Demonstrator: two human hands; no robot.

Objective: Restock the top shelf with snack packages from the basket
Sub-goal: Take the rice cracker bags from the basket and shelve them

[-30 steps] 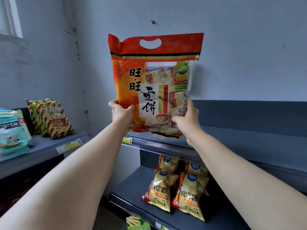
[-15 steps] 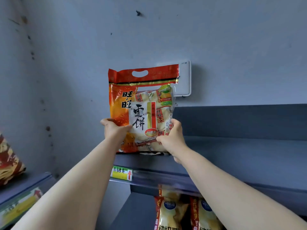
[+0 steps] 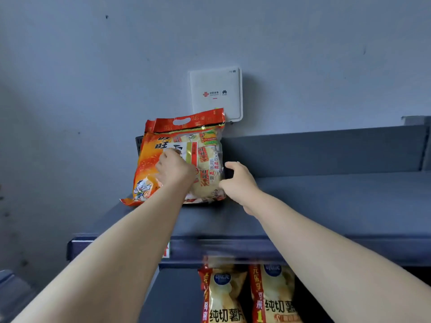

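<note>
**Rice-cracker bag up on the top shelf, both hands at it**

The snack package (image 3: 210, 157) is on the top shelf (image 3: 326, 206). It's a big orange-and-red bag with a clear window and a cut-out handle along its red top. It stands at the far left end of the shelf, bottom edge on the dark grey board, tilted back towards the shelf's back panel (image 3: 314, 150).

The left grip (image 3: 175, 170) lies flat on the front of the bag, over the printed label, knuckles to the camera and fingers bent against the plastic. Whether it pinches the bag or only presses on it, I cannot tell.

The right grip (image 3: 238, 180) sits just beside the bag's right edge, curved into a wide C with dark space between fingers and thumb, and nothing inside it. The thumb is right at the bag's lower right side, and contact there is too close to call.

Behind the bag's top corner, a white wall box (image 3: 215, 94) with small logos is fixed to the grey wall. Along the shelf's front runs a price rail (image 3: 233, 250). On the shelf below, two yellow chip bags (image 3: 224, 297) stand side by side.
</note>
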